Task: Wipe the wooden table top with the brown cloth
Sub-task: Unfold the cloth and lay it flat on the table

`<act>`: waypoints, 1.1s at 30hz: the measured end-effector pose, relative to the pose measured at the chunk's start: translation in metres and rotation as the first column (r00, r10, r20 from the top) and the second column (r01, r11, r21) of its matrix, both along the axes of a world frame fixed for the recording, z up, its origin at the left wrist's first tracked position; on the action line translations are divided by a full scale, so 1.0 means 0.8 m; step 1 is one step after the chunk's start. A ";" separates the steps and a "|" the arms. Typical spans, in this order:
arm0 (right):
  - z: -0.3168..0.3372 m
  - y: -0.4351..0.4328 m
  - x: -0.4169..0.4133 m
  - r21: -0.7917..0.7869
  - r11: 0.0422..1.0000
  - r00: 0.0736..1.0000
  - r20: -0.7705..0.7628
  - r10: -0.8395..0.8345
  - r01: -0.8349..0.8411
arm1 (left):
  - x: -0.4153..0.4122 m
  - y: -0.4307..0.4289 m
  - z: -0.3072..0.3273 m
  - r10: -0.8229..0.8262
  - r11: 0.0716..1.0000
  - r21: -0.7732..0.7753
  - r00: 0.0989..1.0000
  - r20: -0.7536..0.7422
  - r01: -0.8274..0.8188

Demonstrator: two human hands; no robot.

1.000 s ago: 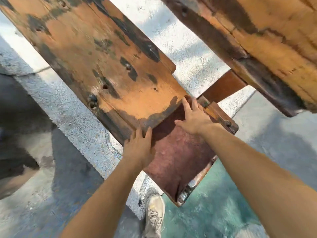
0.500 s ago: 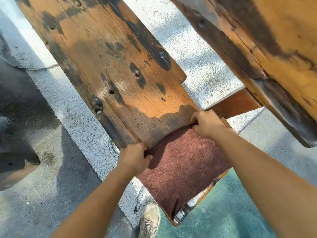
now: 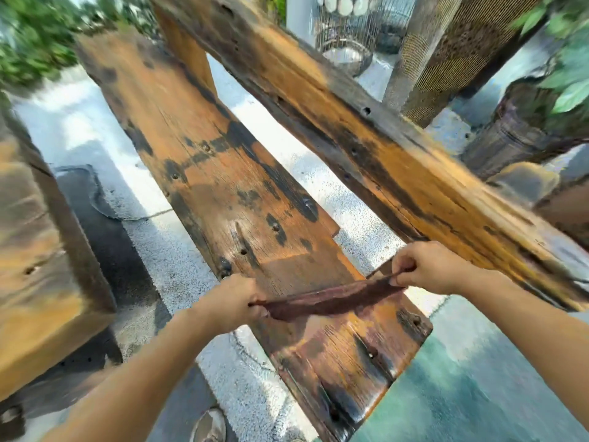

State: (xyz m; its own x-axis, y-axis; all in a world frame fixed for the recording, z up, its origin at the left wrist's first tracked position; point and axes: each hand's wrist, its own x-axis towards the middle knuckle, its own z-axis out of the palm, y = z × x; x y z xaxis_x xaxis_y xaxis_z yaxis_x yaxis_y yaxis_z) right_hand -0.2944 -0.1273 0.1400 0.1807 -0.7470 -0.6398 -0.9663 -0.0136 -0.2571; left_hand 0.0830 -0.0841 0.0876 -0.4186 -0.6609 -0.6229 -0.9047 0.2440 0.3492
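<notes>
Two-handed hold on the brown cloth [image 3: 331,299], stretched into a narrow taut band across the near part of the wooden table top [image 3: 223,186]; touching the wood or just above, cannot tell. At the left edge the left hand [image 3: 229,306], fingers curled tight round one end; at the right edge the right hand [image 3: 427,269], pinching the other end between thumb and bent fingers. Rightward a second plank [image 3: 366,132], gravel [image 3: 360,199] between

bright daylight | wet glare on plank [image 3: 344,352] | edges motion-blurred | wide-angle bowing
</notes>
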 end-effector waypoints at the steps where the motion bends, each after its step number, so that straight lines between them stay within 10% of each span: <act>1: 0.003 0.002 -0.006 -0.016 1.000 0.999 0.041 0.001 0.000 | 0.005 -0.005 -0.002 0.003 1.000 -0.023 1.000 -0.028 -0.004; 6: 0.193 0.009 0.026 -0.064 0.995 0.961 0.271 -0.054 0.074 | 0.071 -0.021 0.186 0.046 0.969 -0.246 0.998 0.042 -0.034; 16: 0.539 0.033 0.152 -0.282 0.946 0.806 0.516 0.290 -0.160 | 0.269 0.095 0.549 0.348 0.748 -0.456 0.870 -0.349 -0.482; 33: 0.672 0.129 0.541 -0.249 0.889 0.651 0.610 0.452 -0.384 | 0.617 0.383 0.734 0.580 0.520 -0.249 0.551 -0.600 -0.817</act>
State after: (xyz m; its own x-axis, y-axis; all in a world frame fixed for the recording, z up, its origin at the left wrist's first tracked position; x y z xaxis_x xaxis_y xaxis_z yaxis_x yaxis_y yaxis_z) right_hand 0.1385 -0.0238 0.6776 0.8232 -0.5366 -0.1856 -0.4560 -0.4300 -0.7792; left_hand 0.5768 0.2220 0.6746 0.2051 -0.9770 -0.0580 -0.6397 -0.1786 0.7476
